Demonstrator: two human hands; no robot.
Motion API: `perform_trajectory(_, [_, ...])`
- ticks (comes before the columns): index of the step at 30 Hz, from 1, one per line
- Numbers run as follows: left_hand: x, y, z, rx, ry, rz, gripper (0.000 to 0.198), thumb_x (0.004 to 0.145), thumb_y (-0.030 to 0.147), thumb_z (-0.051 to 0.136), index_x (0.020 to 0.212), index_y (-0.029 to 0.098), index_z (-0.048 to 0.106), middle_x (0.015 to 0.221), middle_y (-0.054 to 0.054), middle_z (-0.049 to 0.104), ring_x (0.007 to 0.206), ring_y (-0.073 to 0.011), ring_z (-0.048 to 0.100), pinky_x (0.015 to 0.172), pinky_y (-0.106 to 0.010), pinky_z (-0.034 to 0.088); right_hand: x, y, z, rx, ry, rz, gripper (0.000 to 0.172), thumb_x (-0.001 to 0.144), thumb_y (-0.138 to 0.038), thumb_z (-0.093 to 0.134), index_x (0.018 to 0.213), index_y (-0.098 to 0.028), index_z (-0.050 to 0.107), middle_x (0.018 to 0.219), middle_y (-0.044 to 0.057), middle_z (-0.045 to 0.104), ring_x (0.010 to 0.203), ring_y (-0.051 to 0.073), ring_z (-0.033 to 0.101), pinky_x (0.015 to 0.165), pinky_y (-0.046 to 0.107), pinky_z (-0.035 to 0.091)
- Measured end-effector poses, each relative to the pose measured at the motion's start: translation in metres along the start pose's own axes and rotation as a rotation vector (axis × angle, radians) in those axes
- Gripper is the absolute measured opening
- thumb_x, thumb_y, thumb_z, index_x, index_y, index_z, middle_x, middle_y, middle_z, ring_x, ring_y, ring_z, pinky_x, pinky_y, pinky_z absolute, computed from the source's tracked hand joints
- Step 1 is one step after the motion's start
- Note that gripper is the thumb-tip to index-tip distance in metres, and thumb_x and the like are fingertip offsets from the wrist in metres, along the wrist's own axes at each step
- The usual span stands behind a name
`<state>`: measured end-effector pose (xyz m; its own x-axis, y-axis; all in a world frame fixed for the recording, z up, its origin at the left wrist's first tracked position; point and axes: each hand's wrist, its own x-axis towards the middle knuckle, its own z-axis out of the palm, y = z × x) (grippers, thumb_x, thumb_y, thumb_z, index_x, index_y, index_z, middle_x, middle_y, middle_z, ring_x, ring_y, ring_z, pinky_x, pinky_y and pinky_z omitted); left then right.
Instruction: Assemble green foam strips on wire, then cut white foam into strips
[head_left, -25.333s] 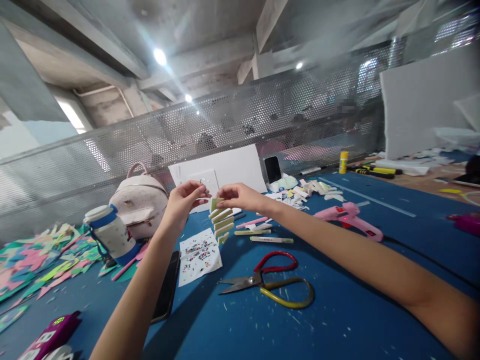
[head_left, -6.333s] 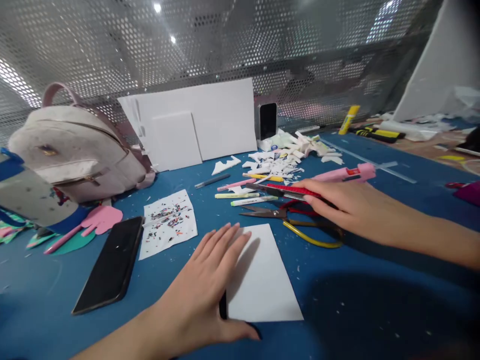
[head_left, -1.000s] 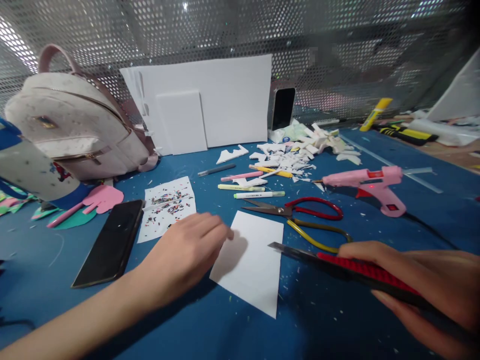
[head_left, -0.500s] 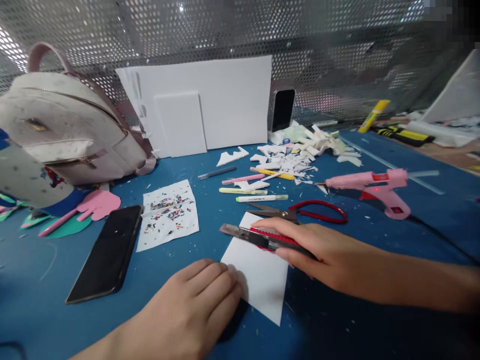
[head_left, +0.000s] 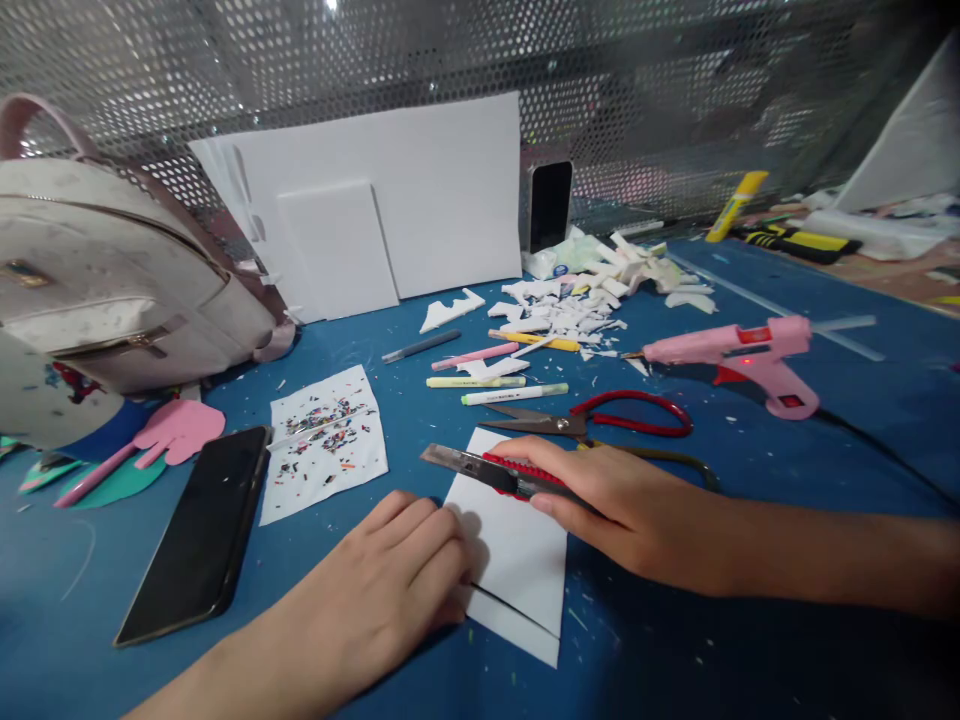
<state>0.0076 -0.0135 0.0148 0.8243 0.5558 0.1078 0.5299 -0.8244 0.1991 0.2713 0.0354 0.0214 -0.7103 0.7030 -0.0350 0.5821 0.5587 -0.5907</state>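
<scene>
A white foam sheet (head_left: pixel 517 560) lies on the blue table (head_left: pixel 675 650) in front of me. My left hand (head_left: pixel 390 585) rests on the sheet's left edge, fingers curled together and pressing down. My right hand (head_left: pixel 622 500) grips a red utility knife (head_left: pixel 491 470), its blade out and pointing left over the sheet's far end. A thin dark line runs across the sheet's near part.
Red and yellow scissors (head_left: pixel 615 425) lie just behind my right hand. A pink glue gun (head_left: pixel 735 355) with its cord is at the right. A black phone (head_left: pixel 199 530), a speckled paper (head_left: pixel 326 440), markers (head_left: pixel 487 380), foam scraps (head_left: pixel 585 300) and a backpack (head_left: pixel 112 280) lie around.
My right hand brought the knife from the right onto the sheet. My left hand slid back to the sheet's near left edge. A thin line now shows across the sheet.
</scene>
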Motion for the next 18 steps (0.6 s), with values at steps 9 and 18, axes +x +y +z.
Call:
perform_trajectory(9, [-0.010,0.002,0.005,-0.048,0.139,0.020,0.024,0.106,0.016,0.035,0.100,0.016,0.059,0.087,-0.005,0.065,0.076,-0.0196,0.053,0.078,-0.037,0.041,0.000,-0.001,0.000,-0.028,0.004,-0.003,0.043,0.102,-0.028,0.042,0.145,-0.030,0.040,0.116,0.003,0.070,0.099,0.024,0.069,0.080,0.033,0.049])
perform_trajectory(18, [-0.035,0.016,-0.009,-0.217,0.262,-0.059,0.023,0.103,0.014,0.041,0.107,0.018,0.063,0.093,-0.006,0.070,0.079,-0.0170,0.062,0.070,-0.027,0.049,0.001,-0.007,-0.002,0.013,-0.027,0.085,0.046,0.102,-0.032,0.040,0.148,-0.027,0.038,0.119,0.007,0.069,0.103,0.028,0.067,0.082,0.033,0.047])
